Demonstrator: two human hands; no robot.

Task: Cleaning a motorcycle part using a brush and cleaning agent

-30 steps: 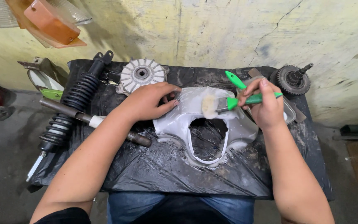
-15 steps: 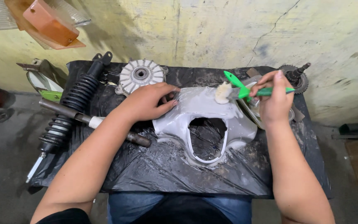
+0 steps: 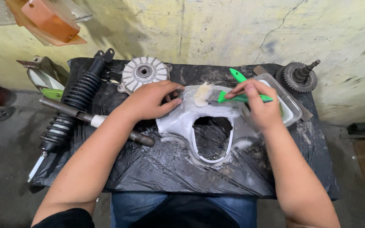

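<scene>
The counter [image 3: 157,177] fills the middle of the frame, draped in crumpled black plastic sheeting with pale wet smears around the centre. On it, just above centre, lies a white plastic fairing panel [image 3: 178,124], a curved shell with a large rounded opening cut through its lower half, its surface slick and glossy with a milky coating.

Along the left edge of the frame a black coil shock absorber [image 3: 77,98] lies slanted, with a dark metal rod [image 3: 85,117] crossing beneath it toward the panel. At the upper middle sits a round finned metal hub [image 3: 143,72]; at the upper right, a dark gear cluster [image 3: 297,76]. A shallow clear plastic tray [image 3: 290,110] rests at the panel's right side, partly under the right hand.

The left hand [image 3: 151,101] lies palm down on the panel's upper left shoulder, fingers spread and pressing on the surface, not closed around anything.

The right hand [image 3: 260,105] has its fingers closed on the green handle of a paintbrush [image 3: 222,97], held nearly level and pointing left. Its pale, loaded bristles touch the top edge of the panel, between the two hands, just right of the left fingertips. A second green handle [image 3: 236,75] pokes up behind the right hand.
</scene>
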